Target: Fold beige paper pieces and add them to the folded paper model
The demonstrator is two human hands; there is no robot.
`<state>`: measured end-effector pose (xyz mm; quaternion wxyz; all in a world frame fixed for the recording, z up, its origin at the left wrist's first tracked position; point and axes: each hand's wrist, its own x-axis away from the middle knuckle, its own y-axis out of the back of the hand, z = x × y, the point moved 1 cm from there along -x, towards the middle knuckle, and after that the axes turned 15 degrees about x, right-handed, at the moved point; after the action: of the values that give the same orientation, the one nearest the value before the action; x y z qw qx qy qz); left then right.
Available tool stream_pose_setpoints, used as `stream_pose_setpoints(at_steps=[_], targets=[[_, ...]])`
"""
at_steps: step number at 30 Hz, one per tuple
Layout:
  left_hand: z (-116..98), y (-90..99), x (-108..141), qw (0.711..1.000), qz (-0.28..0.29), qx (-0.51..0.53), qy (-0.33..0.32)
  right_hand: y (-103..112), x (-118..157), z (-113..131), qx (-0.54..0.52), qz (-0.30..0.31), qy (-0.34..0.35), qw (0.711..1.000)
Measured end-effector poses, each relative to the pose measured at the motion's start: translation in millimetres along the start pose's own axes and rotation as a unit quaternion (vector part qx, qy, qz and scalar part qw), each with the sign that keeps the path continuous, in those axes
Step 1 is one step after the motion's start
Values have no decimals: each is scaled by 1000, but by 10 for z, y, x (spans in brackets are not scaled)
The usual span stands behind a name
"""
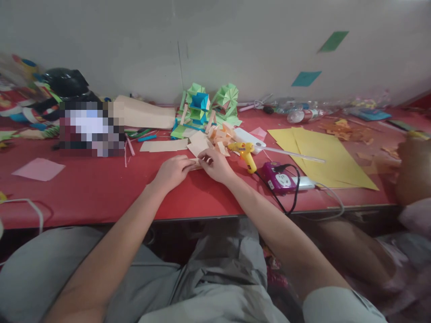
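My left hand and my right hand meet over the red table, fingers bent and closed on a small strip of beige paper. Most of that strip is hidden under my fingers. Just beyond my hands lie more beige paper pieces and crumpled peach paper scraps. A yellow hot glue gun with a long clear glue stick rests to the right of my right hand. Behind, folded green paper shapes stand with a blue folded paper piece.
A purple power strip with a black cord sits right of the glue gun. Yellow paper sheets and plastic bottles lie farther right, near another person's arm. A pink paper square is at left on the red table.
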<state>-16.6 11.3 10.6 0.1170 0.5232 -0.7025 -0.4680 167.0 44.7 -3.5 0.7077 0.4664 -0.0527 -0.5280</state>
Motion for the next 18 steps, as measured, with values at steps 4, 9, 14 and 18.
stream_pose_setpoints(at_steps=[4, 9, 14, 18], targets=[[5, -6, 11, 1000, -20, -6, 2, 44, -9, 35, -4, -56, -22, 998], [-76, 6, 21, 997, -70, -41, 15, 75, 20, 114, 0, -43, -54, 998], [-156, 19, 28, 992, -121, -32, 1, 40, 18, 162, 3, 18, -50, 999], [-139, 10, 20, 984, -170, -34, -37, 34, -6, 155, 4, 14, -37, 999]])
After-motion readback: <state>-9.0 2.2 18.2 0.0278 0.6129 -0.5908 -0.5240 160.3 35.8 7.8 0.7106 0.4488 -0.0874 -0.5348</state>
